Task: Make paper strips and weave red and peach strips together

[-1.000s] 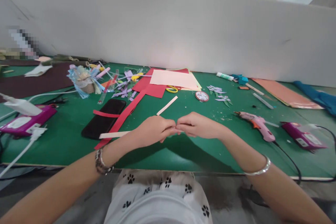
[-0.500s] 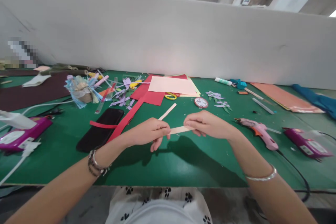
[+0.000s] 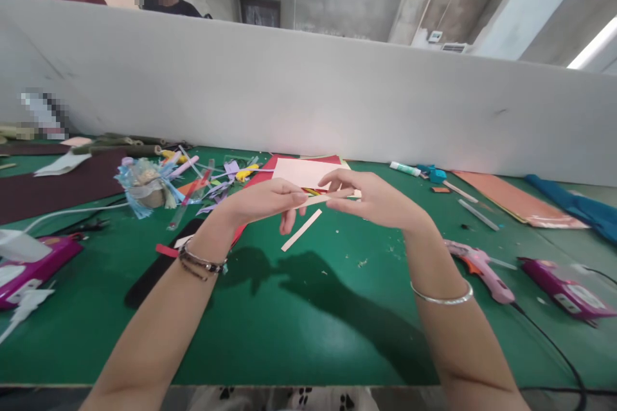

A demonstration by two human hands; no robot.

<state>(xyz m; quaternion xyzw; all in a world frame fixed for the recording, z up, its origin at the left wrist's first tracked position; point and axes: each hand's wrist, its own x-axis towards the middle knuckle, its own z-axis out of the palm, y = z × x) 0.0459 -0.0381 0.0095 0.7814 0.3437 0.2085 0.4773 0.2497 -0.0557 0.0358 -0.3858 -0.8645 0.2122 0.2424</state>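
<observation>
My left hand (image 3: 263,200) pinches one end of a narrow pale paper strip (image 3: 317,200) between thumb and fingers. The strip runs rightward into my right hand (image 3: 378,198), whose thumb and a finger close on it while the index finger arches above. Both hands are raised over the green table. Just below them, a second pale strip (image 3: 301,230) lies slantwise on the tabletop. Behind the hands is a stack of paper, with a pale pink sheet (image 3: 299,172) on top and red paper under it, partly hidden by my fingers.
On the left are a black phone (image 3: 149,276), a purple power strip (image 3: 43,263) and a blue-ribboned bundle (image 3: 149,185). A pink glue gun (image 3: 486,273) and another purple power strip (image 3: 569,289) lie right. A white partition (image 3: 308,90) stands behind; two people are beyond it.
The view has tilted up. Both hands have moved farther over the table, toward the paper stack. The right hand's fingers have spread somewhat along the strip.
</observation>
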